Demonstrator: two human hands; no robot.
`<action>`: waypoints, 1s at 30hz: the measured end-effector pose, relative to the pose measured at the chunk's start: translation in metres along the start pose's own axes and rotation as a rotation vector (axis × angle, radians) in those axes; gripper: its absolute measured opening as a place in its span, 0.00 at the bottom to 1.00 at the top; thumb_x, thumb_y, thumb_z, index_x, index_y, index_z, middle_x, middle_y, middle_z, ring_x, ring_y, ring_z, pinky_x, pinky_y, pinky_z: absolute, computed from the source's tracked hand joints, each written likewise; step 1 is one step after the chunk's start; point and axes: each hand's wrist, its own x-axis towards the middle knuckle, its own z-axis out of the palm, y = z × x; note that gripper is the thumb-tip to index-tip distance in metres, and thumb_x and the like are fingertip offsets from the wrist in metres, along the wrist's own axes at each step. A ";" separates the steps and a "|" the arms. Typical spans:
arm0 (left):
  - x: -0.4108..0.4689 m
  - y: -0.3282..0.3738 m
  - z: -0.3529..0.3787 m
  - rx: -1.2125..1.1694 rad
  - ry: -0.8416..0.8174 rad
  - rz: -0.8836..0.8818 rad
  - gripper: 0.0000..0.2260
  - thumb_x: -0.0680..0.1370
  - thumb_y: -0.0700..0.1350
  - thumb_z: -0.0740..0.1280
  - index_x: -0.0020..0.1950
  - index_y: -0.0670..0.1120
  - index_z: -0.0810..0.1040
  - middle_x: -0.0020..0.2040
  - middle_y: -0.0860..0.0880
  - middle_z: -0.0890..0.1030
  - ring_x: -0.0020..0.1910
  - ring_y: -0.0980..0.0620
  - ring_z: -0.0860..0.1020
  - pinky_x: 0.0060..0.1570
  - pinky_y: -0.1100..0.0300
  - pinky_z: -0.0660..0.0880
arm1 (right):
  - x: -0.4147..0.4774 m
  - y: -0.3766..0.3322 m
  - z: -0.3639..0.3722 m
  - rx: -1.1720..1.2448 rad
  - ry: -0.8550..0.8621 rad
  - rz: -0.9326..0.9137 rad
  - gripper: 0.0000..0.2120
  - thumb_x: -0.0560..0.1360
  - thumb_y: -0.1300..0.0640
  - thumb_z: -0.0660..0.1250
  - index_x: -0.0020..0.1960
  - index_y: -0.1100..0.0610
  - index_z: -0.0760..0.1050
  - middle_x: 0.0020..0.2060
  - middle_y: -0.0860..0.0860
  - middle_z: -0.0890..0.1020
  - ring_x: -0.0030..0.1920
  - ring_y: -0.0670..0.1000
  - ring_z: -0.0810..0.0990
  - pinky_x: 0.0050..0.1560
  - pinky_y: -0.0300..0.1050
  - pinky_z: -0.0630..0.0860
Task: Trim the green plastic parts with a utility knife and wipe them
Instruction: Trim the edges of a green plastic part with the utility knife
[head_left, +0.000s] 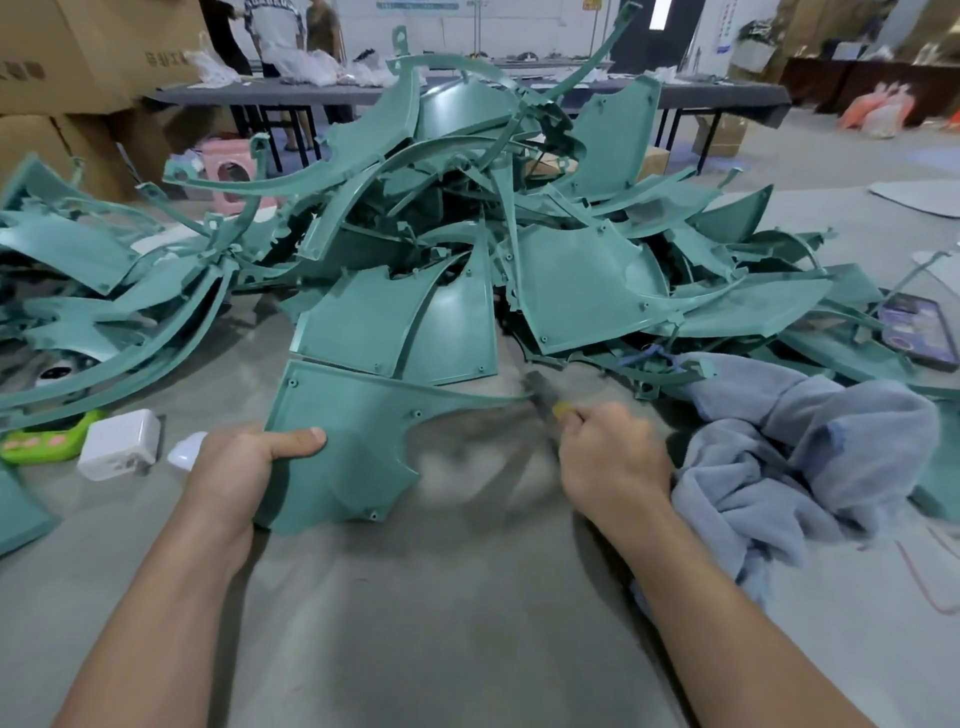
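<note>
The trimming step is in hand, by my reading; the left hand (244, 467) clamps the near-left edge of one green panel (353, 431), thumb pressed flat on top and the other fingers hidden beneath; the right hand (608, 457) has its fingers curled tight round a knife (545, 400), yellow showing just above the knuckles; the blade end is blurred, at the panel's thin right-hand tip, and I cannot tell whether it touches. The panel lies low over the grey floor (441, 597), just near of the pile of green parts (467, 234).

The next move likely calls for a steady hold on the left and a short stroke away from that thumb along the rough edge; after that, the cloth (810, 452), which lies bunched just right of the right hand.

Counted: one panel held; one knife; one cloth; two hands; the parts in the pile are too many and too tangled to count; one phone (917, 330) far right; one white charger (119, 444) on the left.
</note>
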 end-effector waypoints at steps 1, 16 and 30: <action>0.001 -0.001 0.000 0.000 -0.003 0.009 0.13 0.62 0.42 0.77 0.45 0.43 0.88 0.45 0.39 0.87 0.42 0.36 0.86 0.48 0.43 0.82 | 0.005 0.003 -0.003 -0.026 0.024 0.071 0.18 0.82 0.45 0.58 0.44 0.54 0.79 0.37 0.53 0.76 0.38 0.59 0.73 0.41 0.47 0.68; 0.005 -0.003 -0.003 0.068 0.079 -0.072 0.17 0.70 0.56 0.72 0.49 0.44 0.85 0.44 0.42 0.87 0.40 0.42 0.86 0.43 0.43 0.83 | -0.013 -0.008 -0.034 1.645 -0.410 0.266 0.09 0.80 0.62 0.66 0.43 0.65 0.80 0.35 0.58 0.83 0.40 0.57 0.86 0.41 0.49 0.84; -0.005 0.013 -0.018 -0.282 -0.255 0.341 0.22 0.73 0.40 0.72 0.68 0.43 0.79 0.51 0.54 0.85 0.34 0.61 0.76 0.32 0.70 0.72 | -0.004 0.002 -0.034 1.438 -0.665 0.522 0.14 0.80 0.55 0.64 0.38 0.58 0.77 0.23 0.50 0.69 0.16 0.46 0.59 0.20 0.35 0.56</action>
